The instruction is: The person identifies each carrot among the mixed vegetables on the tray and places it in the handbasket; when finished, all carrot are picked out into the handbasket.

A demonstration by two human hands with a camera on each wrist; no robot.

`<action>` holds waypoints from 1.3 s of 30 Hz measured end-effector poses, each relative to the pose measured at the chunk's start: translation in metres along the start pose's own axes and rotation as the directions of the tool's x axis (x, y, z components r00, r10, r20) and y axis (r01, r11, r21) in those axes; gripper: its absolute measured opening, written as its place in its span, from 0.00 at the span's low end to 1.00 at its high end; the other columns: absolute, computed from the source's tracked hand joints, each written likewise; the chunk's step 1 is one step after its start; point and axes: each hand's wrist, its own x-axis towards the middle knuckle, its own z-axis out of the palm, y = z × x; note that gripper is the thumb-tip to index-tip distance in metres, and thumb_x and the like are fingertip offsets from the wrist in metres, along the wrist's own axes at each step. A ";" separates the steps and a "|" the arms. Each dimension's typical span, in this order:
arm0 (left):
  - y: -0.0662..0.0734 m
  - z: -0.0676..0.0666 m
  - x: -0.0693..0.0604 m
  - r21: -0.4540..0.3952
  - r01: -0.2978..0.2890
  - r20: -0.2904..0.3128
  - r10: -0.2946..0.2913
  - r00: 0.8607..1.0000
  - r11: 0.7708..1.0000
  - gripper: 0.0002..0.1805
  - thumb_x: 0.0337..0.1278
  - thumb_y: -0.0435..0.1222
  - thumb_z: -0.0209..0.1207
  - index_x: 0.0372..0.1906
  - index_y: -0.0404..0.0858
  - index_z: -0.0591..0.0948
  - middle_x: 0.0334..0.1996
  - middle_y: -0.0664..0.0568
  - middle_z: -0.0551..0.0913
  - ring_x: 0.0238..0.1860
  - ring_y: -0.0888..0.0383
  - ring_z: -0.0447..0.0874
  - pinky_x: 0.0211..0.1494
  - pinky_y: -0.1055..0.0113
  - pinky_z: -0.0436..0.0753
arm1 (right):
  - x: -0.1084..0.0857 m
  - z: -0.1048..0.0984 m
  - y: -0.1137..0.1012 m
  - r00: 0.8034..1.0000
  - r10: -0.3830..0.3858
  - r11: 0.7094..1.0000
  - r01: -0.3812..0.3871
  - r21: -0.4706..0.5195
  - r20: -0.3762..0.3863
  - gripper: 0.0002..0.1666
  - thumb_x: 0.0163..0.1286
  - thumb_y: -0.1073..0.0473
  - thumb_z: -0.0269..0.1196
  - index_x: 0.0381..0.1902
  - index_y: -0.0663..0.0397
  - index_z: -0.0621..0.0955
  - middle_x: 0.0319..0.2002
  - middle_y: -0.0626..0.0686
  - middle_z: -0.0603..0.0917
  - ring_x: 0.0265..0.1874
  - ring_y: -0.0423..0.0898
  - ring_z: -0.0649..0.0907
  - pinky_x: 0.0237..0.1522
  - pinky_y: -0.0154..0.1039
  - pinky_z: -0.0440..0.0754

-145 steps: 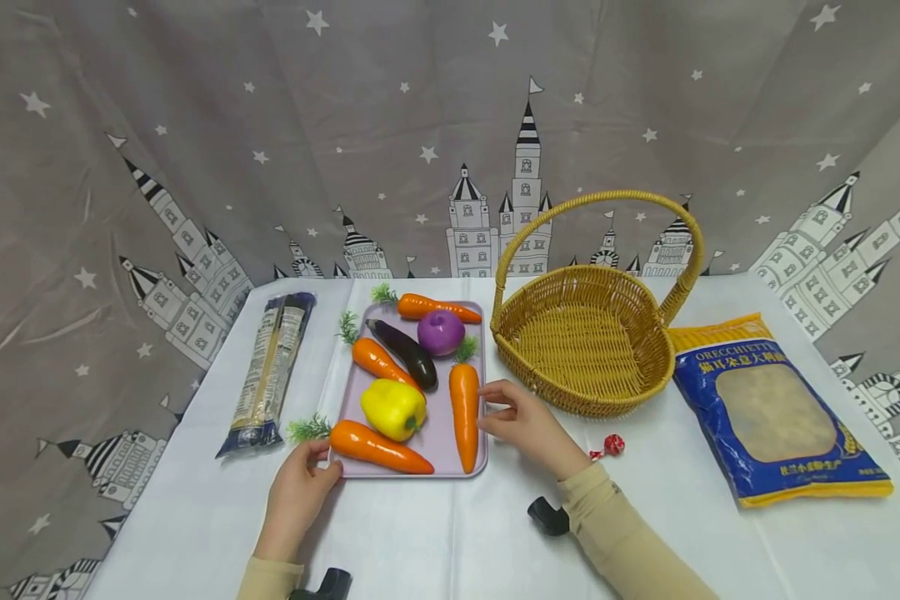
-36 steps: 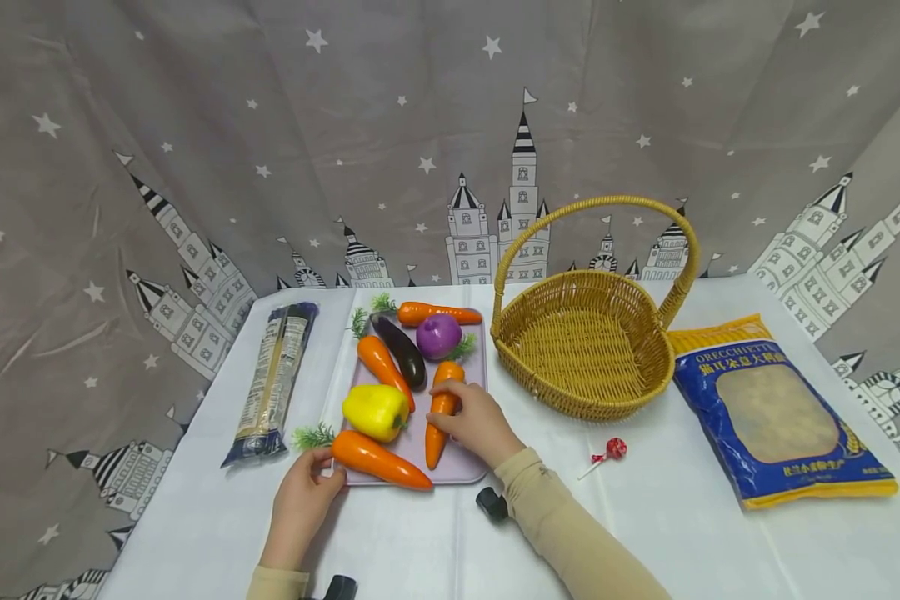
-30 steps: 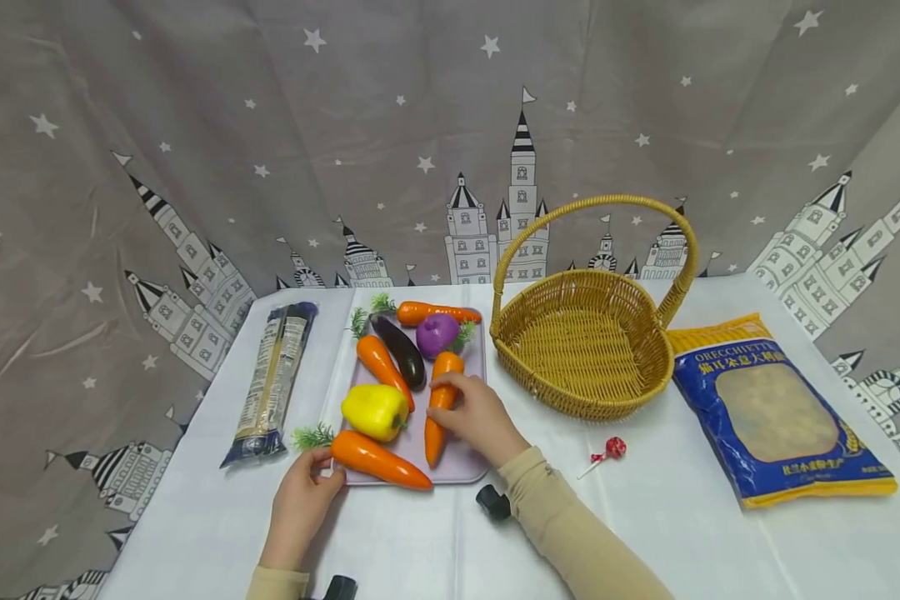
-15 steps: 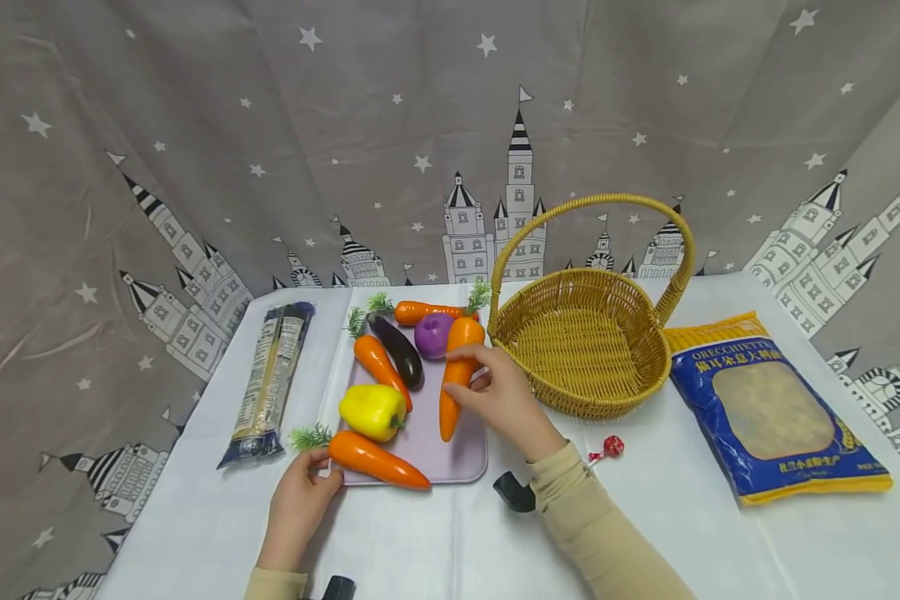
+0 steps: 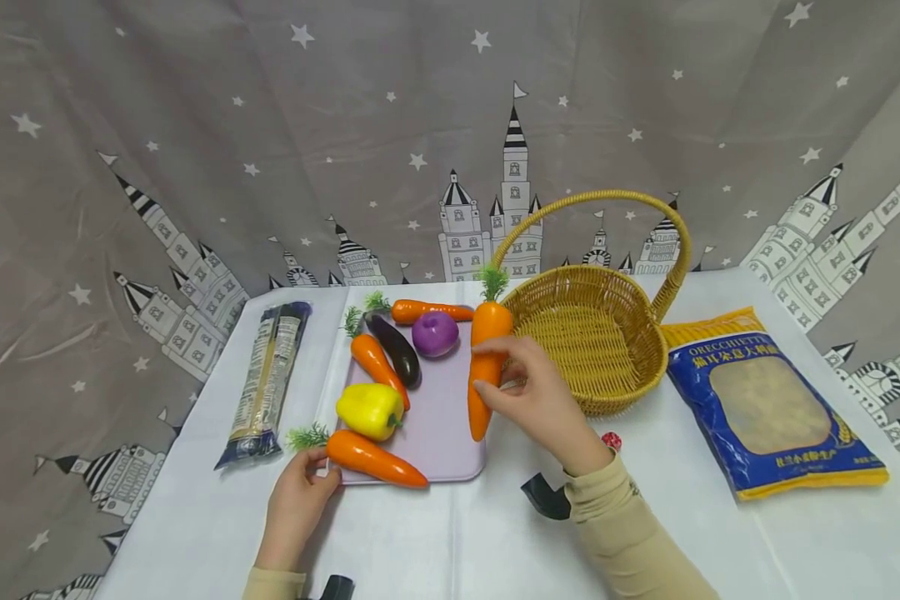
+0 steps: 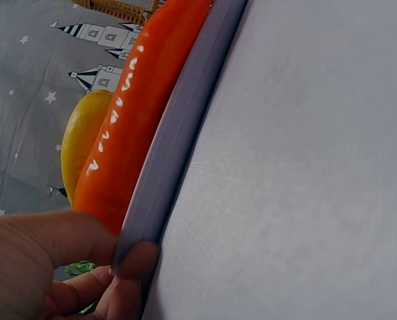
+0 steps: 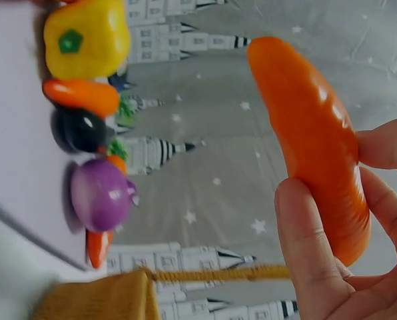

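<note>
White cloth-covered tabletop [image 5: 390,542]: spread flat beneath everything, cut off at the bottom of the head view.
Left hand [image 5: 297,500]: pinching the shallow lilac rectangular tray [image 5: 450,442] near its closer left corner; fingertips under the rim hidden from the head view.
Right hand [image 5: 540,396]: grasping a long glossy orange carrot with a feathery green top [image 5: 486,367] between thumb and fingers, clear above the tray's right side, tip toward the near edge; green top out of sight in the right wrist view.
Carrot step: judged to be the carry of one vegetable, with the tray steadied.
Next move: seems to call for a firm pinch, and enough height for the rim of the golden woven wicker basket [image 5: 585,342] if taken that way.
Small round red wrapped sweet [image 5: 612,439]: only partly visible past the right sleeve.
Basket: left side partly hidden behind carrot and hand.
Slim orange carrot at the tray's far edge [image 5: 420,311]: tip hard to make out in the head view.
Grey castle-and-star-printed curtain [image 5: 390,150]: soft in both wrist views.
</note>
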 end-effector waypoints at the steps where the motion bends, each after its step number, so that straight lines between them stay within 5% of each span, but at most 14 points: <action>1: 0.000 0.000 0.000 -0.001 0.000 -0.001 0.000 1.000 1.000 0.22 0.54 0.32 0.59 0.54 0.27 0.74 0.45 0.35 0.79 0.26 0.58 0.78 0.29 0.65 0.73 | -0.001 -0.004 0.000 1.000 -0.002 1.000 0.002 -0.002 -0.009 0.23 0.59 0.66 0.67 0.52 0.47 0.79 0.45 0.54 0.72 0.35 0.52 0.77 0.34 0.40 0.81; 20: 0.001 -0.001 -0.001 -0.018 -0.012 -0.005 0.012 1.000 1.000 0.23 0.53 0.31 0.59 0.55 0.25 0.73 0.44 0.35 0.78 0.25 0.58 0.78 0.28 0.67 0.74 | -0.003 -0.084 0.037 0.978 0.046 0.976 -0.088 -0.197 -0.205 0.23 0.63 0.64 0.65 0.57 0.53 0.76 0.51 0.58 0.72 0.39 0.54 0.79 0.34 0.41 0.79; 28: 0.000 -0.001 -0.001 -0.013 0.003 -0.004 -0.003 1.000 1.000 0.23 0.53 0.31 0.59 0.55 0.26 0.74 0.44 0.36 0.79 0.25 0.59 0.79 0.29 0.65 0.74 | 0.003 -0.103 0.060 0.974 0.068 0.955 -0.127 -0.269 -0.218 0.23 0.65 0.63 0.63 0.58 0.56 0.76 0.50 0.62 0.72 0.41 0.56 0.78 0.38 0.46 0.78; 33: 0.000 -0.001 -0.001 -0.016 0.006 -0.001 -0.006 1.000 1.000 0.23 0.53 0.31 0.59 0.55 0.26 0.74 0.44 0.36 0.79 0.25 0.58 0.80 0.30 0.65 0.74 | 0.007 -0.109 0.073 0.974 0.089 0.924 -0.159 -0.348 -0.208 0.23 0.65 0.64 0.63 0.58 0.58 0.75 0.47 0.64 0.72 0.39 0.57 0.76 0.37 0.45 0.75; 39: -0.002 0.001 0.000 -0.012 0.014 -0.010 -0.015 1.000 1.000 0.23 0.52 0.31 0.58 0.55 0.27 0.74 0.44 0.37 0.79 0.25 0.59 0.80 0.31 0.65 0.74 | 0.011 -0.112 0.086 0.971 0.143 0.849 -0.220 -0.480 -0.192 0.23 0.65 0.62 0.62 0.58 0.55 0.75 0.44 0.64 0.70 0.38 0.57 0.73 0.37 0.48 0.73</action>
